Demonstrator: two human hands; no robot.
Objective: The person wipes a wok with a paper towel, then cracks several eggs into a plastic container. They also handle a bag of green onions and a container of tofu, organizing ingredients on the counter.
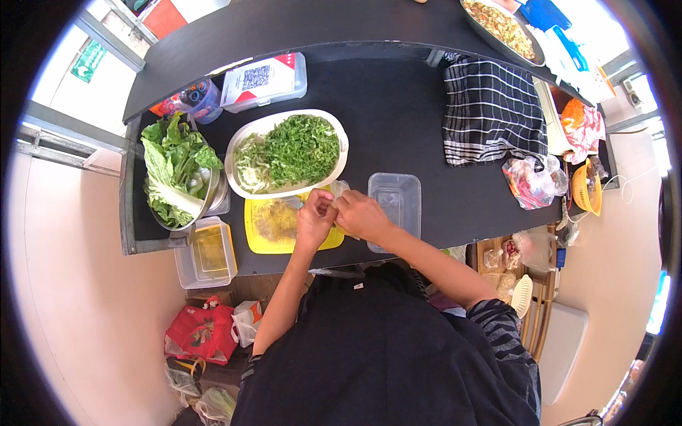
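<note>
My left hand (318,215) and my right hand (362,213) meet over the right end of a yellow cutting board (272,229). Between their fingertips is a small piece of clear plastic bag (339,188), pinched by both. Dark crumbs or stains mark the board. Just behind the hands lies a white oval tray (233,175) holding chopped green leaves (303,149) and pale shredded vegetable (253,165). A clear plastic container (394,199) stands beside my right hand, its inside seemingly without food. The fingers hide part of the plastic.
Leafy greens (176,165) fill a metal bowl at left, above a clear container (205,255) overhanging the counter's edge. Behind are a lidded plastic box (266,85) and a blue cup (205,106). To the right lie a checked cloth (493,112), a plastic bag (533,181) and a yellow basket (586,189).
</note>
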